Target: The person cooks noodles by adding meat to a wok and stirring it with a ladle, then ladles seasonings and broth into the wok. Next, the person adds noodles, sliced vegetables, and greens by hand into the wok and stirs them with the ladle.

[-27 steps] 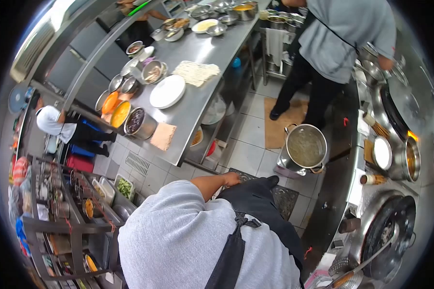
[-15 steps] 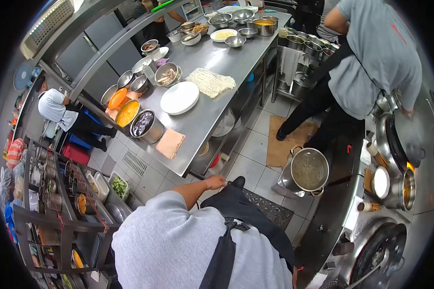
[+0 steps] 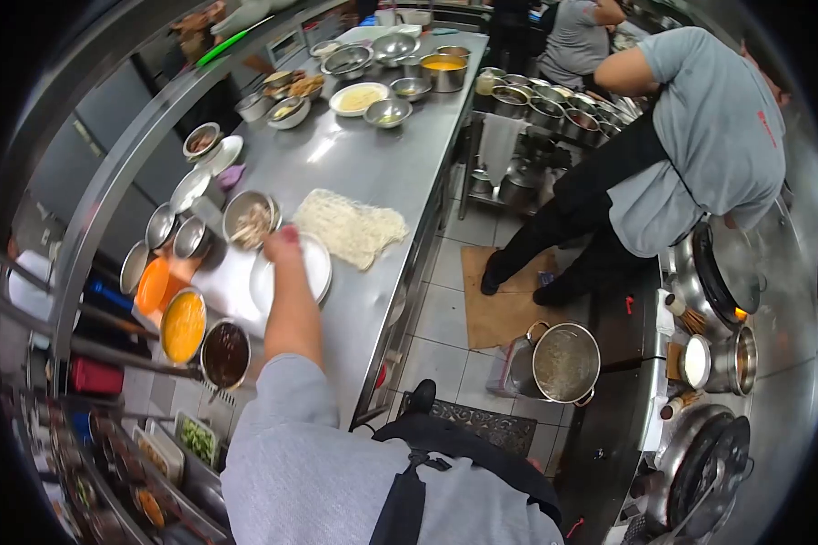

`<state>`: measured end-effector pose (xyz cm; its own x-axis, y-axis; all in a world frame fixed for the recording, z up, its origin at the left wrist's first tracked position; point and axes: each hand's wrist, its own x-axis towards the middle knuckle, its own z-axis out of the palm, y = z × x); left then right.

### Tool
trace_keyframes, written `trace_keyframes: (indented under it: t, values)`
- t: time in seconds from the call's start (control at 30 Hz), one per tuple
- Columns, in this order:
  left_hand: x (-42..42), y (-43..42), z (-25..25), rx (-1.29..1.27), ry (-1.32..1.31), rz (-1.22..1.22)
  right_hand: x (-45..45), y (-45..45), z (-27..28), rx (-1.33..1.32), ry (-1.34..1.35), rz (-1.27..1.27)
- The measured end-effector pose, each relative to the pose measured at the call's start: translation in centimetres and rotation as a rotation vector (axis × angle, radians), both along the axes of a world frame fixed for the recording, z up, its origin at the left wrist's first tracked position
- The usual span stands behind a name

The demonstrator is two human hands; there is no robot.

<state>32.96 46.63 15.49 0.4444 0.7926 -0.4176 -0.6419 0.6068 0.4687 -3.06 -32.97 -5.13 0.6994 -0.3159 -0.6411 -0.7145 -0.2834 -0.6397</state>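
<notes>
My left hand (image 3: 282, 243) reaches over the steel table to the near rim of a metal bowl (image 3: 262, 202) holding pale strips of food. Motion blurs its fingers, so I cannot make out whether they hold anything. Beneath my forearm are white plates (image 3: 316, 257), partly covered by it. Beside them a flat sheet of pale noodles (image 3: 353, 227) lies on the tabletop. A pot of orange sauce (image 3: 184, 325) and a pot of dark sauce (image 3: 225, 354) stand left of my arm. My right hand is out of view.
The steel table (image 3: 364, 173) carries several bowls at its far end. A co-worker (image 3: 713, 145) bends over the stove at right. A large pot of cloudy liquid (image 3: 565, 363) stands low beside the counter. Shelves with vegetable trays (image 3: 196, 440) are at lower left.
My left hand has moved from near my waist, beyond the table edge, up and left to the bowl of pale strips. The view has shifted, and the co-worker's upper body is bent lower.
</notes>
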Motion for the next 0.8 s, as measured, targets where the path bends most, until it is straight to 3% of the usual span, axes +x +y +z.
trace_keyframes:
  t: [0.03, 0.13, 0.27, 0.37, 0.4, 0.5, 0.53, 0.57, 0.6, 0.67, 0.7, 0.73, 0.77, 0.8]
  values:
    - [0.2, 0.4, 1.0, -0.004, 0.115, 0.166, -0.4, 0.1, 0.0, 0.031, 0.016, -0.113]
    - [-1.6, 0.3, 3.4, 0.018, 0.363, 0.251, -1.6, 0.9, 0.2, 0.052, 0.059, -0.309]
    - [-2.3, 1.0, 5.5, 0.065, 0.547, 0.482, -2.6, 2.1, 0.2, -0.028, 0.180, -0.172]
    - [-3.6, 1.9, 5.9, 0.361, 0.385, 0.460, -4.6, 2.0, 1.2, -0.100, 0.262, -0.046]
    - [-2.8, 1.6, 6.0, 0.471, 0.300, 0.416, -5.4, 2.0, 1.9, -0.140, 0.287, 0.005]
    - [-1.0, -2.4, 7.4, 0.933, 0.519, 0.170, -7.1, 1.6, 5.8, -0.316, 0.261, 0.165]
    - [-0.2, -6.3, 8.8, 0.729, 0.348, 0.064, -6.7, 0.6, 7.2, -0.345, 0.125, 0.119]
    - [0.7, -11.3, 10.2, 0.697, 0.189, -0.047, -4.4, 0.0, 11.4, -0.283, -0.186, 0.006]
    - [1.0, -16.4, 11.2, 0.701, 0.250, -0.111, -2.5, -1.4, 14.6, -0.269, -0.334, -0.137]
    - [1.0, -25.6, 11.7, 0.691, 0.223, -0.377, 0.5, -5.0, 23.9, -0.553, -0.664, -0.260]
    - [0.5, -29.8, 10.1, 0.736, 0.168, -0.516, 0.6, -7.0, 30.7, -0.637, -0.732, -0.306]
    - [-1.1, -35.8, 10.7, 0.747, 0.184, -0.698, -0.2, -9.9, 34.9, -0.905, -0.774, -0.314]
    - [-0.8, -39.3, 7.9, 0.671, 0.139, -0.780, -1.6, -13.2, 39.0, -1.094, -0.686, -0.303]
    - [-3.5, -44.9, 8.1, 0.695, 0.104, -0.948, -3.5, -17.9, 40.5, -1.279, -0.783, -0.288]
